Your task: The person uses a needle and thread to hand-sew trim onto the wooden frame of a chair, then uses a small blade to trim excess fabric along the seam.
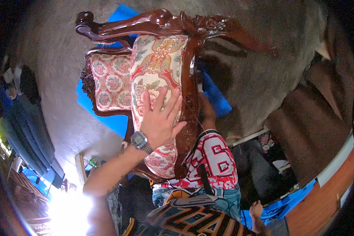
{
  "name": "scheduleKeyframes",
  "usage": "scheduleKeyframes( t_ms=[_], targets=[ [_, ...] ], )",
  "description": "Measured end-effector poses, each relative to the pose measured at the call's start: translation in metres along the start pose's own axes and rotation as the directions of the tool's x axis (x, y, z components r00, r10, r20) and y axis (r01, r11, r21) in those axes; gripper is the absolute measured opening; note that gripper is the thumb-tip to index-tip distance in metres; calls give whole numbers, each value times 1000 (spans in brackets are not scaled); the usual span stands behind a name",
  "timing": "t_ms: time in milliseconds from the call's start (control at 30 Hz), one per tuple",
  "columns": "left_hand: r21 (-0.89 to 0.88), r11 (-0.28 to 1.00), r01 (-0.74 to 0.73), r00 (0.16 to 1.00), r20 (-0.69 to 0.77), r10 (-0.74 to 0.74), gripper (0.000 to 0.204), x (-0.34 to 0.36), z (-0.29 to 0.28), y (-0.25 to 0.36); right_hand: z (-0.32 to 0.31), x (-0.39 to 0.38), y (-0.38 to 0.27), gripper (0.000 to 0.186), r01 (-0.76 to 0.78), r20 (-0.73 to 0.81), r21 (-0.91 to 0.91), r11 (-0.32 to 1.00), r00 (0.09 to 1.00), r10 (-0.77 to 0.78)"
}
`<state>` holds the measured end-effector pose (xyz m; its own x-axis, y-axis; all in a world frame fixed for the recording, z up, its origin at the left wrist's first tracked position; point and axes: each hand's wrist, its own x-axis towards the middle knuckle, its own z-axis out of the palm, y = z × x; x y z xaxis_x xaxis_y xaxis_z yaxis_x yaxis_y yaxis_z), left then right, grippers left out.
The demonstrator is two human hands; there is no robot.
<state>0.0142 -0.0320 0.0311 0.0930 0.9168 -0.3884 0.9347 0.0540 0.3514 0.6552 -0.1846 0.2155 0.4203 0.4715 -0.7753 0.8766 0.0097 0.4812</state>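
A carved, glossy dark-wood chair (190, 78) lies tipped over in front of me, with one curved leg (145, 25) across the top. Its seat cushion (157, 59) and smaller backrest panel (113, 82) wear cream and red floral fabric. My left hand (159, 122), a digital watch (139, 141) on its wrist, rests flat on the seat fabric, fingers spread. From the seat's edge a thin thread (192, 114) runs down toward my lap; its far end is lost to sight. Low on the right, away from the chair, my right hand (257, 209) is closed; what it holds is too small to tell.
Blue sheeting (216, 94) lies under the chair on the grey concrete floor (259, 86). Brown cloth (299, 129) is heaped to the right, beside a wooden board (318, 204). Dark fabric (25, 126) hangs at the left, above a bright glare. Red patterned shorts (214, 157) cover my lap.
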Motion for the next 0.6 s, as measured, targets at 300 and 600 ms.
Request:
scheduleKeyframes(
  t_ms=[300,600],
  targets=[
    [-31,984,176,983,-54,-178,75,-6,11,19,-230,187,-322,24,842,-387,192,504,537,-749],
    [-121,938,326,945,61,-321,72,-11,6,27,-387,94,-626,21,877,-571,-314,-364,-481,-665]
  ],
)
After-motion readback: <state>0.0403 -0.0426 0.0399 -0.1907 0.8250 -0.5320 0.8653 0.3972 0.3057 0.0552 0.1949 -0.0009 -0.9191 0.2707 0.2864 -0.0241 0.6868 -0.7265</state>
